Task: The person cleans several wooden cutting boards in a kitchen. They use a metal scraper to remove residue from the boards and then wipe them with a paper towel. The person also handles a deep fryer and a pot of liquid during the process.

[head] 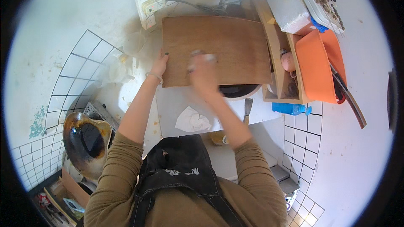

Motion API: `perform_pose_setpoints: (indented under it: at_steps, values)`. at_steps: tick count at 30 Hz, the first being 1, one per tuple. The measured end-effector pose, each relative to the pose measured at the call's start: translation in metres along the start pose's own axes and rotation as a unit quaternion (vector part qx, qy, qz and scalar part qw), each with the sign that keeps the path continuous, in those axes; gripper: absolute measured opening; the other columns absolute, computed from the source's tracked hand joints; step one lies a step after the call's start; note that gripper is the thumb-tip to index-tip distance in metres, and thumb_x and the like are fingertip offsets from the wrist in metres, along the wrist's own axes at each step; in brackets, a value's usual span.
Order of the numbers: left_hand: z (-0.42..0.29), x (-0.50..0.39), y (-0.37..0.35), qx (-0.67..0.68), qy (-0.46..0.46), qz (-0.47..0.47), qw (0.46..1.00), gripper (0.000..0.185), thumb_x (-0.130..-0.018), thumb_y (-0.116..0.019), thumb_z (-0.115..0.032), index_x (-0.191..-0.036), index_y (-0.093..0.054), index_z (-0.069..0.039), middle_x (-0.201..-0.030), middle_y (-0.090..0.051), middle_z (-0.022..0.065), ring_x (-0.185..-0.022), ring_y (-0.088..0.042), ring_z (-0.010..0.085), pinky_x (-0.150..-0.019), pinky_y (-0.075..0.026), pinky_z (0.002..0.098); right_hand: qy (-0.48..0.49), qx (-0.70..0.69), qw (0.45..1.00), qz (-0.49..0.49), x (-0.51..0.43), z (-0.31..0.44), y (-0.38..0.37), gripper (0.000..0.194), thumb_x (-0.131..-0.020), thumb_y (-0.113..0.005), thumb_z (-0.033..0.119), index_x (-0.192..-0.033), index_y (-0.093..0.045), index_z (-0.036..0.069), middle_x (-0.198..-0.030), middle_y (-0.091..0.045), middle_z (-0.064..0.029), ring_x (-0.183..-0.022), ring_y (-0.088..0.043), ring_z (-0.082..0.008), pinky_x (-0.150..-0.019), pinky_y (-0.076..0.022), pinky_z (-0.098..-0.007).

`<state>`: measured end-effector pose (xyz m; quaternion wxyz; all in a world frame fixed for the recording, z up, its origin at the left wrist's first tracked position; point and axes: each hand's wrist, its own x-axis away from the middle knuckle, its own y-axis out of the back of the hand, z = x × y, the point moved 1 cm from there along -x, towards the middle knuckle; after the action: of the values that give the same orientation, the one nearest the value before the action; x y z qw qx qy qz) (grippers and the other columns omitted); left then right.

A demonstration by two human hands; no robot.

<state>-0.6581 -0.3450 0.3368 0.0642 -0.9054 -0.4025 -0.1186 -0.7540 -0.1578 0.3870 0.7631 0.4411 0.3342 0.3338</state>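
Observation:
A flat brown wooden board (pixel 240 50) lies in front of me, over part of a round vessel with a dark inside (pixel 236 90). My left hand (pixel 159 66) grips its left edge, the thumb on the upper face and the other fingers mostly hidden. On the board's surface, left of the middle, my right hand (pixel 204 77) is blurred by motion. It holds a whitish wad (pixel 206 58), cloth or paper, pressed to the wood. A crumpled white tissue (pixel 192 119) rests on the counter (pixel 169 101) nearer to me. Right of it is a flat-bladed scraper (pixel 248 107).
A wooden shelf box (pixel 268 96) stands at the right, with a pink cup (pixel 288 62) inside and an orange bin (pixel 315 69) beside it. Below it is a blue bottle (pixel 288 108). A power strip (pixel 145 9) hangs behind; a stained wok (pixel 86 145) is lower left.

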Motion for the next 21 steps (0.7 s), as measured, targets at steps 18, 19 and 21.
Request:
perform_pose_setpoints:
  at_steps: [18, 19, 21]
  values:
    - [-0.027, 0.016, 0.001, -0.092, 0.037, 0.015, 0.995, 0.058, -0.090, -0.045, -0.018, -0.141, -0.023, -0.001, -0.138, -0.039, 0.0150, -0.127, -0.037, 0.0232, -0.102, -0.028, 0.0303, -0.288, 0.164, 0.941, -0.065, 0.035, -0.147, 0.086, 0.045, -0.083, -0.046, 0.013, -0.125, -0.043, -0.002, -0.128, -0.045, -0.0202, -0.116, -0.044, -0.0348, -0.098, -0.0345, -0.0427]
    - [-0.026, 0.016, 0.000, -0.093, 0.030, 0.014, 0.995, 0.058, -0.089, -0.045, -0.018, -0.141, -0.024, -0.001, -0.139, -0.038, 0.0151, -0.127, -0.036, 0.0236, -0.103, -0.028, 0.0303, -0.269, 0.182, 0.942, -0.091, 0.037, -0.159, 0.087, 0.044, -0.082, -0.046, 0.011, -0.124, -0.044, -0.002, -0.127, -0.046, -0.0203, -0.116, -0.044, -0.0351, -0.098, -0.0345, -0.0429]
    - [-0.025, 0.014, -0.002, -0.103, 0.010, 0.015, 0.994, 0.058, -0.089, -0.045, -0.017, -0.141, -0.023, -0.002, -0.140, -0.036, 0.0151, -0.129, -0.035, 0.0243, -0.104, -0.026, 0.0306, -0.267, 0.257, 0.909, -0.190, 0.041, -0.144, 0.074, 0.043, -0.081, -0.046, 0.008, -0.123, -0.045, -0.001, -0.126, -0.046, -0.0206, -0.115, -0.044, -0.0355, -0.098, -0.0345, -0.0435]
